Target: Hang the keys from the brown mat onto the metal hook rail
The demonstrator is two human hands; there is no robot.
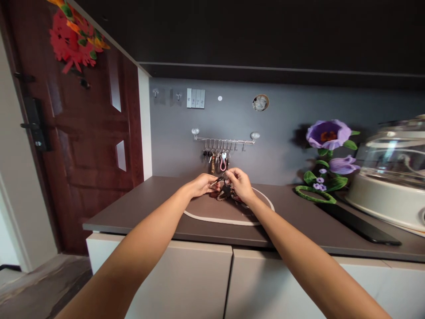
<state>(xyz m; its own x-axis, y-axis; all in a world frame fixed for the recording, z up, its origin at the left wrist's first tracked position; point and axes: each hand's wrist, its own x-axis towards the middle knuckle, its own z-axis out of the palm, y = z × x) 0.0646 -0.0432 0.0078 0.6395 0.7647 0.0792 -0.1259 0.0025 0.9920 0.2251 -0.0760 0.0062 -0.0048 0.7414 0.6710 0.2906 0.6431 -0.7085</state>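
Forearms [146, 246] nearest the camera, bare, reaching in from the lower part of the view and converging over the brown countertop [292, 221]. Left hand [201, 185]: thumb and fingers pinching a dark part of the key bunch [226, 190]. Right hand [240, 184] opposite: thumb and forefinger pinched together at the top of the same bunch, apparently on a ring; remaining fingers curled, cannot tell whether also gripping. Key bunch located between both hands, over the pale-edged mat [212, 213]; cannot tell whether touching it. Visible in the bunch: black fob-like piece and patterned brown loop, smaller parts too fine to sort. Behind, on the grey wall panel [288, 164]: clear hook rail [226, 141] on two round mounts, with hanging keys [213, 163] and a pink-edged clip [223, 163] below. Higher up: switch panel [195, 98] and round cutout [260, 103]. To the right: purple flowers [328, 134] with green leaves, black slab [368, 230] lying flat just in front, cream-based appliance [381, 190] with clear cover beside. To the left: dark red door [96, 186], black handle, red floral decoration [71, 40]. Beneath the countertop: pale cabinet doors [186, 274].
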